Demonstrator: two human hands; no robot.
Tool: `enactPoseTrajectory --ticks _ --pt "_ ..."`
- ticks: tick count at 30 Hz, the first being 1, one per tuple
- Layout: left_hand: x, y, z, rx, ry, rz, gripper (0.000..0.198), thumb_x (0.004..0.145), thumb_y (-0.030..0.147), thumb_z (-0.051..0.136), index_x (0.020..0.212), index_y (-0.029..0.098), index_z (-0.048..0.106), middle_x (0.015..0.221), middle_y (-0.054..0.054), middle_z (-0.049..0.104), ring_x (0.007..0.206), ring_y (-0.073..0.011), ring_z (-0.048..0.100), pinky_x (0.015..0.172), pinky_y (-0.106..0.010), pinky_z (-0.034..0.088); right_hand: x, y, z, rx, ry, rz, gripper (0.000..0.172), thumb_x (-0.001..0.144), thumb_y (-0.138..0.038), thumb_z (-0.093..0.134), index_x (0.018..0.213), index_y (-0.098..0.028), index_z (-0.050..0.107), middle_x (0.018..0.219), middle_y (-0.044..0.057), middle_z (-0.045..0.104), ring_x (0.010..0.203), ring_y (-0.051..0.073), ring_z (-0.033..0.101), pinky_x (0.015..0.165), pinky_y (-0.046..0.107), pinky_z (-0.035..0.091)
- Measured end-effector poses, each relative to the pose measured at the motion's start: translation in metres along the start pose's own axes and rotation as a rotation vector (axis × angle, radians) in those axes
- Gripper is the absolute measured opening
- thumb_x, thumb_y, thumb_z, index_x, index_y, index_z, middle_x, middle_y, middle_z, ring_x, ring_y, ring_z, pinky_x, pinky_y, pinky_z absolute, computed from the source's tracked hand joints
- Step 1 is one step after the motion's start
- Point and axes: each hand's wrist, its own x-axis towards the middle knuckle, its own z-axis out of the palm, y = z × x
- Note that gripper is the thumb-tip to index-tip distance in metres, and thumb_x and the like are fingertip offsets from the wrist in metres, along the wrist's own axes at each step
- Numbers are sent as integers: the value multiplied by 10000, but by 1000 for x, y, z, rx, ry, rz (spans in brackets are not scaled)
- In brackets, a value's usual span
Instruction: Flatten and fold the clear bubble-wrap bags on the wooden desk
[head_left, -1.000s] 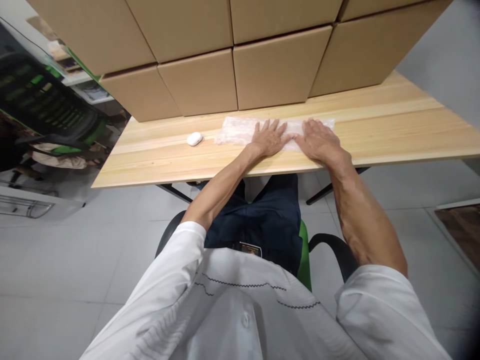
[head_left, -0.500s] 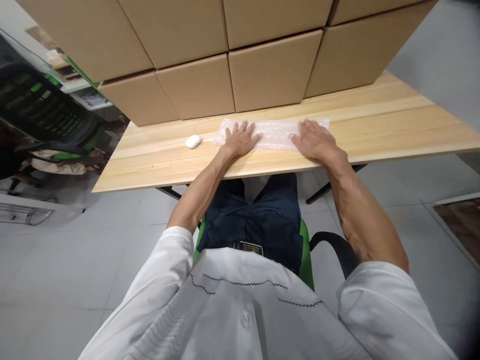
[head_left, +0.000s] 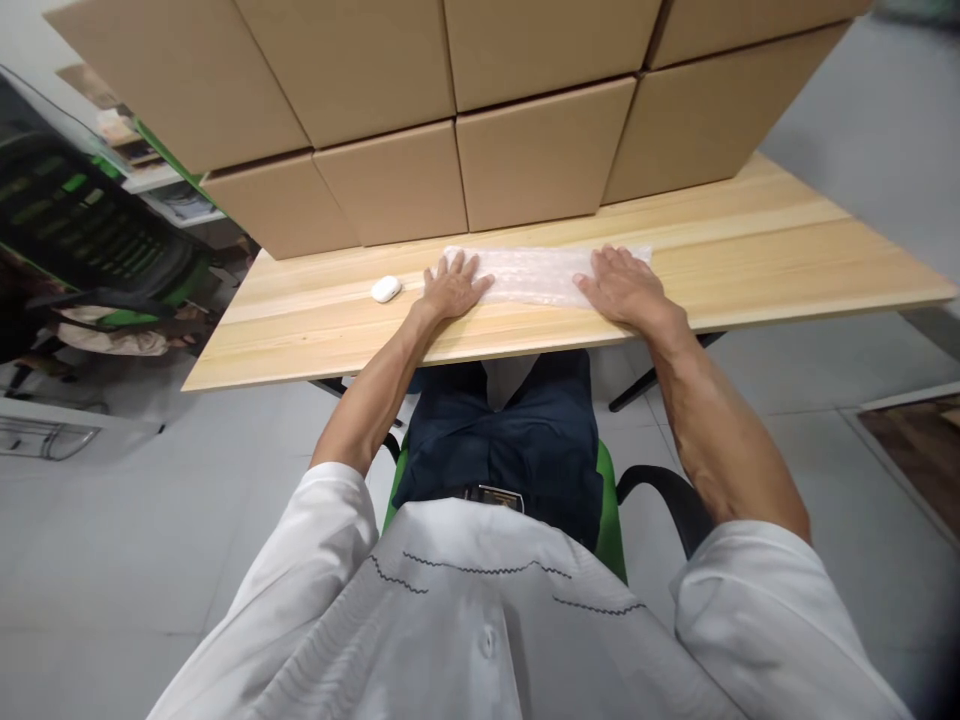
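A strip of clear bubble wrap [head_left: 534,275] lies flat along the wooden table in front of me. My left hand [head_left: 454,287] rests palm down over its left end, fingers spread. On its right end lies my right hand [head_left: 619,286], also flat, with the thumb pointing inward. The middle of the strip shows between the two hands. Just left of my left hand sits a small white rounded case [head_left: 386,289], apart from the fingers.
Stacked cardboard boxes [head_left: 536,155] form a wall along the back of the wooden table [head_left: 810,255]. A dark chair [head_left: 90,220] with green parts stands at the far left. Under me is a green chair [head_left: 611,520] with a black armrest [head_left: 667,495].
My left hand has slid left along the bubble wrap to its end, baring more of the middle. My right hand stays on the right end. The view has shifted slightly.
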Motion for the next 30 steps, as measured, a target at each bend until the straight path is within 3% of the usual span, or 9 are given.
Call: enactPoseTrajectory --ticks 4,11,15,18,21,26,30 --pt "3 -11 2 15 27 11 925 1249 694 312 2063 253 312 2175 -118 189 2033 -444 151 1620 -742 169 -2 -3 -5 10 -8 3 1042 1238 -729 309 2017 -38 338 2117 259 279 1984 478 275 1612 693 233" --pt "7 -24 3 18 32 37 943 1241 702 298 2055 228 325 2165 -148 216 2028 -453 181 1616 -749 169 -13 -4 -24 43 -70 31 1026 1252 -652 276 2010 40 290 2132 269 205 2013 402 198 1639 556 159" --pt "-1 -28 2 -5 91 36 908 1264 652 262 2058 212 303 2153 -154 252 2030 -415 194 1636 -693 132 -33 1 -30 51 68 -30 966 1270 -646 337 2044 -70 296 2152 193 176 2017 440 159 1636 666 150" --pt "-9 -24 3 -5 159 140 907 1280 728 249 2043 250 359 2141 -123 316 2039 -389 155 1650 -635 24 -50 -5 -28 34 76 -186 886 1250 -612 507 2005 -150 465 2138 139 279 2000 453 233 1628 679 217" --pt "-15 -14 4 3 168 261 899 1278 795 292 2020 306 427 2100 -84 433 2037 -386 172 1652 -618 -44 -58 -17 -24 11 34 -250 756 1235 -508 559 1888 -140 652 2061 148 470 1956 430 375 1608 636 317" --pt "-12 -3 8 -10 57 401 856 1272 680 443 1998 227 465 2107 -126 405 2003 -342 314 1658 -550 137 -57 -29 -23 -38 30 -206 665 1251 -425 478 1782 -135 754 1908 167 683 1843 391 572 1533 574 462" --pt "-7 -5 10 -22 79 445 835 1239 619 550 1947 176 551 2086 -155 439 1987 -348 357 1638 -512 256 -57 -30 -27 -41 47 -164 632 1258 -447 460 1749 -237 797 1809 121 782 1727 440 678 1416 638 564"
